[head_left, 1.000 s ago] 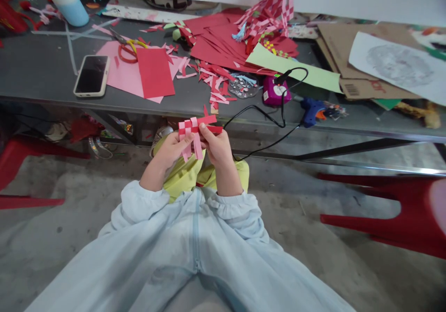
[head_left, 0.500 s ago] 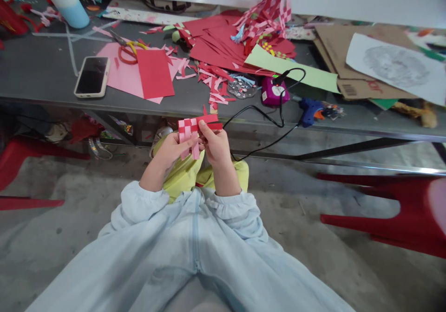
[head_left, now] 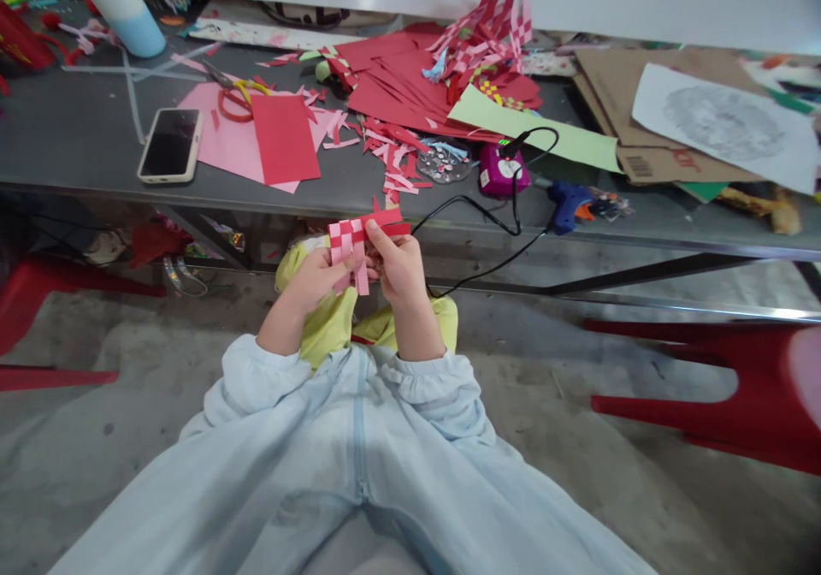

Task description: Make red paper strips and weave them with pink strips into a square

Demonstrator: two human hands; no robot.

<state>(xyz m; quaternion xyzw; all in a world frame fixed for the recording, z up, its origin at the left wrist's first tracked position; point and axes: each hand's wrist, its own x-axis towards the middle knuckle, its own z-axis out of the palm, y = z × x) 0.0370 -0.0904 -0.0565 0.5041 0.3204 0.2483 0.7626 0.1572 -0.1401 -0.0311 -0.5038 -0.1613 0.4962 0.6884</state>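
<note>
Between my hands, over my lap and just short of the table edge, is a piece of woven paper strips (head_left: 346, 234), red crossing pink in a checkered pattern. My left hand (head_left: 317, 277) is closed on its lower left, where pink strips hang down. My right hand (head_left: 398, 263) pinches the red strips at the right side, thumb on top. The fingers underneath are partly hidden by the paper and the hands.
On the grey table (head_left: 77, 139) lie a phone (head_left: 170, 145), scissors (head_left: 237, 100), a red paper sheet (head_left: 286, 139), paper scraps (head_left: 401, 160), a purple box (head_left: 502, 171) and a blue glue gun (head_left: 569, 205) with a black cable. Red stools (head_left: 737, 387) stand at both sides.
Both hands keep nearly the same hold on the woven paper. The view has shifted very slightly, and my leg on the left has moved a little.
</note>
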